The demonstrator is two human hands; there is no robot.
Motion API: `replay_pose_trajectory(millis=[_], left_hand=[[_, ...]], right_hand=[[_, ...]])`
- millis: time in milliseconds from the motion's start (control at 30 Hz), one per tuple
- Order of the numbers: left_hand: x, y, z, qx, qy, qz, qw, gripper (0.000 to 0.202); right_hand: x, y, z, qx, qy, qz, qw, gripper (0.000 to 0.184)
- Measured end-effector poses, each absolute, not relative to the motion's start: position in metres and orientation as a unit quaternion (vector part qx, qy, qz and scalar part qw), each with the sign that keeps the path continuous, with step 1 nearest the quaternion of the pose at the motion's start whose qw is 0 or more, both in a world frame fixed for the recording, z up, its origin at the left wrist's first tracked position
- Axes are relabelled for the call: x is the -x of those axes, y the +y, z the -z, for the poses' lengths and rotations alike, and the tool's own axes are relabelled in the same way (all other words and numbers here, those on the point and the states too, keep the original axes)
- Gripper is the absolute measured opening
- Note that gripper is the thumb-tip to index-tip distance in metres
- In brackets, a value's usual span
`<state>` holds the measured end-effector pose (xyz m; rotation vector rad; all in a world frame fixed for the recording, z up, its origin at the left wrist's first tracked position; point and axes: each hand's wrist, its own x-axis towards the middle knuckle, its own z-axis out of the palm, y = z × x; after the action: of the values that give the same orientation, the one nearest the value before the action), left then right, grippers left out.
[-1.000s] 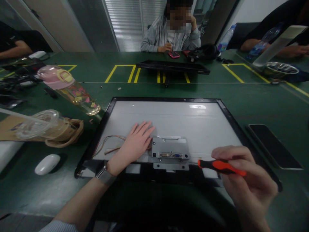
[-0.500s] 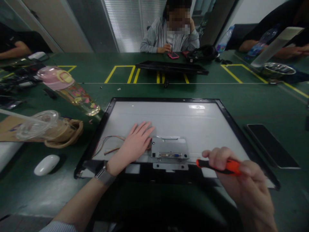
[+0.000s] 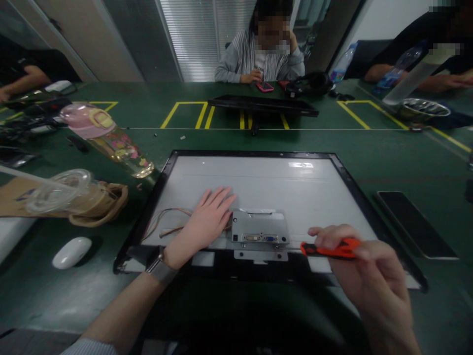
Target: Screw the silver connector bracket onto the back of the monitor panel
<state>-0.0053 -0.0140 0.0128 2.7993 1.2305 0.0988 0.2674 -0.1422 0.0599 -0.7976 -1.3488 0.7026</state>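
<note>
A monitor panel [image 3: 251,187], its pale metal back facing up inside a black frame, lies flat on the table before me. My left hand [image 3: 209,219] rests open on that back, fingers spread, just left of a metal box [image 3: 258,224] with video ports. Thin coloured wires [image 3: 166,212] run out beside my left wrist. On the right, my right hand [image 3: 364,268] grips a red and black screwdriver [image 3: 336,249]. Its shaft points left at the lower right edge of the metal box; whether the tip sits in a screw is too small to tell.
A white mouse [image 3: 72,252], a lidded plastic cup [image 3: 88,195] and a tilted pink-lidded bottle [image 3: 111,143] stand on the left. A black phone [image 3: 416,224] lies right of the panel. Beyond is a dark flat screen [image 3: 262,104]; a person [image 3: 258,54] sits across the table.
My right fingers have shifted around the screwdriver handle, which shows turned a little. My left hand and the monitor panel stay where they were.
</note>
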Motion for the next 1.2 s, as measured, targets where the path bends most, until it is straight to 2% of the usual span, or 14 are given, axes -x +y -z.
replay_pose_trajectory(millis=[133, 233, 400, 700, 900, 1100, 1200], left_hand=[[0.0057, -0.0139, -0.0130, -0.915, 0.400, -0.030, 0.041, 0.047], [0.0060, -0.0141, -0.0114, -0.915, 0.399, -0.039, 0.039, 0.046], [0.0062, -0.0140, -0.0087, -0.915, 0.400, -0.044, 0.036, 0.046], [0.0049, -0.0145, -0.0135, -0.914, 0.403, -0.025, 0.038, 0.046], [0.0053, -0.0142, -0.0133, -0.915, 0.401, -0.032, 0.037, 0.045], [0.0065, -0.0142, -0.0107, -0.914, 0.402, -0.037, 0.036, 0.046], [0.0059, -0.0140, -0.0108, -0.913, 0.404, -0.030, 0.038, 0.046]], right_hand=[[-0.2697, -0.1429, -0.0589, 0.347, -0.601, -0.304, 0.652, 0.009], [-0.2706, -0.1414, -0.0619, 0.350, -0.605, -0.292, 0.652, 0.005], [-0.2668, -0.1418, -0.0629, 0.368, -0.591, -0.290, 0.656, 0.025], [-0.2669, -0.1399, -0.0618, 0.348, -0.597, -0.283, 0.665, 0.008], [-0.2648, -0.1419, -0.0581, 0.349, -0.571, -0.286, 0.686, 0.026], [-0.2668, -0.1426, -0.0589, 0.357, -0.587, -0.276, 0.672, 0.011], [-0.2662, -0.1414, -0.0599, 0.352, -0.582, -0.279, 0.678, 0.018]])
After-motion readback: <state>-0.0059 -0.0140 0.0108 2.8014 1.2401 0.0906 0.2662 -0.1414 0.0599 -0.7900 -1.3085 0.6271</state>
